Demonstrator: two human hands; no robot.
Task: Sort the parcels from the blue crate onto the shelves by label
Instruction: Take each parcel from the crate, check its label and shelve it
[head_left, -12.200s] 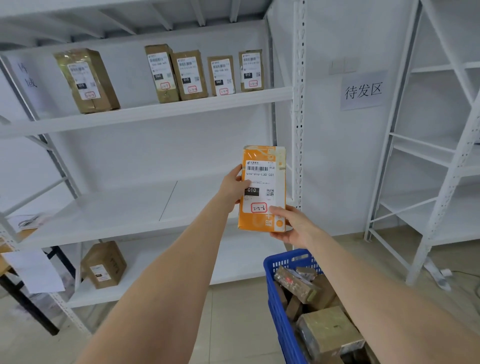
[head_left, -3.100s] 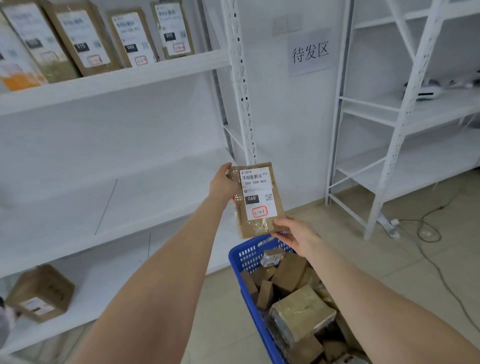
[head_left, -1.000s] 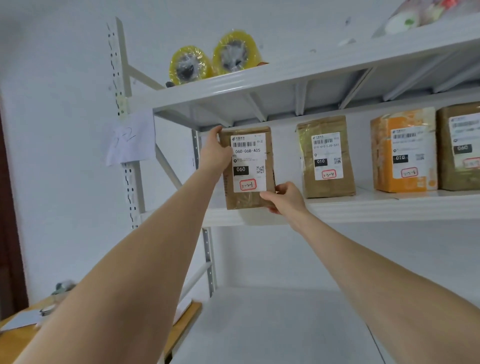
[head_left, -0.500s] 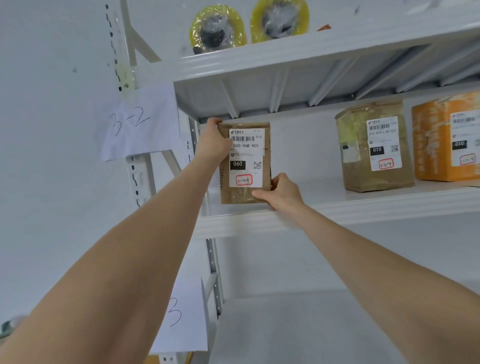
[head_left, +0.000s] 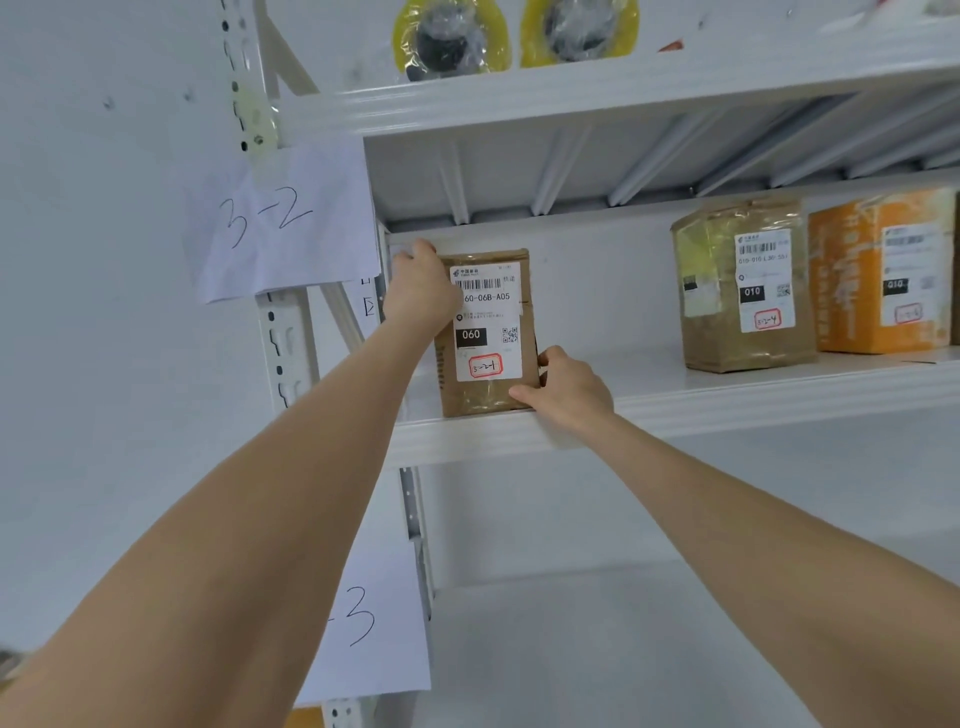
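The brown parcel (head_left: 488, 332) is standing upright at the left end of the shelf (head_left: 753, 408) (long axis vertical), and you are gripping its top-left corner with your left hand (head_left: 421, 288), its bottom-right with your right hand (head_left: 571, 387).

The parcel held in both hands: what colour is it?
Brown parcel, with a white printed label; the head view shows it best.

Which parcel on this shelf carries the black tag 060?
The brown parcel at the shelf's left end, gripped by the left hand and the right hand. The olive parcel and the orange parcel both read 010.
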